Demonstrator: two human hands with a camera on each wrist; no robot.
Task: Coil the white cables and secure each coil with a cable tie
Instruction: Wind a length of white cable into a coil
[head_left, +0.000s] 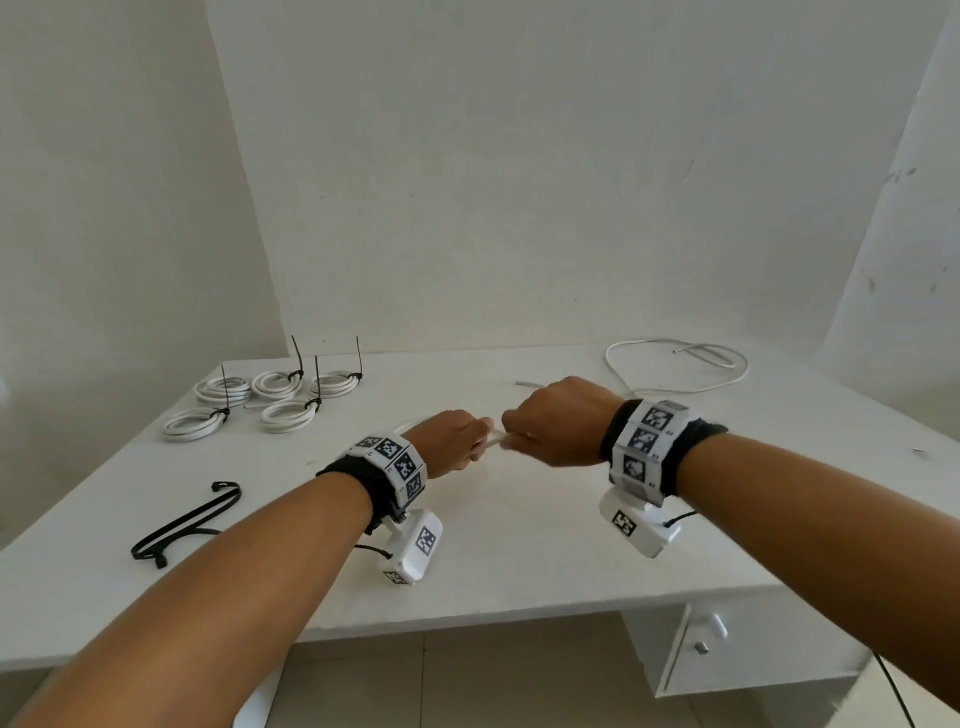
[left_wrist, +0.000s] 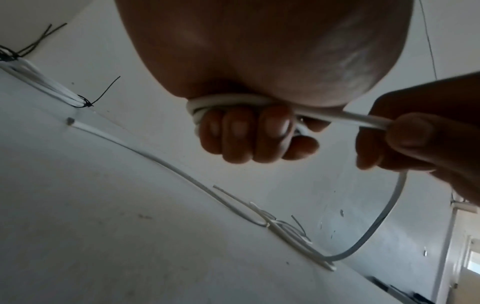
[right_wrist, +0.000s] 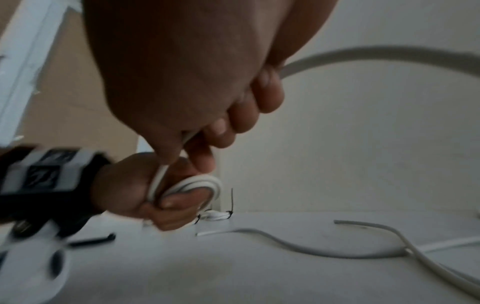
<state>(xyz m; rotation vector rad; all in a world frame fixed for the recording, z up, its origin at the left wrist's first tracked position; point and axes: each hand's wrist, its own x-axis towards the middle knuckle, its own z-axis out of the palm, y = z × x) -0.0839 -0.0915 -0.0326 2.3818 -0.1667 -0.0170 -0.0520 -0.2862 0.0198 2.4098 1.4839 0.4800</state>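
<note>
My left hand (head_left: 457, 444) is closed in a fist with a white cable (left_wrist: 226, 100) wound in a small coil round its fingers (left_wrist: 249, 133). The right hand (head_left: 550, 423) is just to its right and pinches the same cable's free run (left_wrist: 348, 120) between thumb and fingers, held taut between the two hands. In the right wrist view the coil (right_wrist: 200, 182) loops over the left hand (right_wrist: 140, 195). The cable's tail (left_wrist: 384, 224) hangs from the right hand down to the table. Another loose white cable (head_left: 675, 364) lies at the back right.
Several finished coils (head_left: 260, 400), each bound with a black tie, lie at the table's back left. A bunch of black cable ties (head_left: 182, 525) lies at the front left. The white table (head_left: 519, 561) meets a wall behind; a drawer unit (head_left: 701, 647) sits under its right side.
</note>
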